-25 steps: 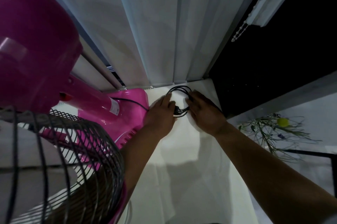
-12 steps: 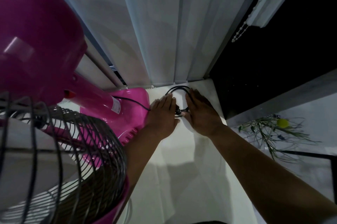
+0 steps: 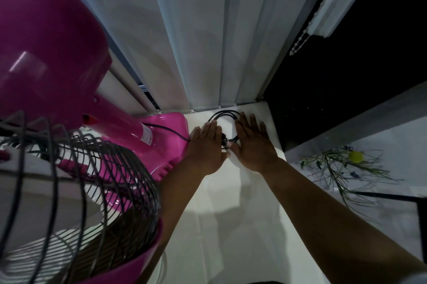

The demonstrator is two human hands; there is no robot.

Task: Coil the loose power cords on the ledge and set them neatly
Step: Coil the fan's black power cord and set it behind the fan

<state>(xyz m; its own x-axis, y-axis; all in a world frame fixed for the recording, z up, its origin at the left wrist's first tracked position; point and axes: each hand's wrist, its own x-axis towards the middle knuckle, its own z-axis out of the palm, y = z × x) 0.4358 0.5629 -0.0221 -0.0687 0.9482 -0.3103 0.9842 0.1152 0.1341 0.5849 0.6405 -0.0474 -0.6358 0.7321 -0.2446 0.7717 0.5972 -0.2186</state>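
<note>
A black power cord [image 3: 225, 114] lies coiled in a small loop on the white ledge [image 3: 235, 203], close to the curtain's hem. My left hand [image 3: 205, 147] rests flat on the coil's left side, fingers straight and together. My right hand [image 3: 253, 143] lies flat on the right side, its thumb touching the bunched strands and plug between the two hands. Neither hand grips the cord; most of the coil is hidden under my palms. One strand runs left from the coil to the pink fan's base [image 3: 166, 143].
A pink fan with a dark wire grille [image 3: 76, 191] fills the left side, its base right beside my left hand. White curtains [image 3: 208, 36] hang behind the ledge. The ledge's right edge drops off near my right hand; a plant [image 3: 342, 166] lies below.
Both hands have uncurled from pinching the cord and now lie flat over the coil. The head view has shifted slightly, with the fan looming closer.
</note>
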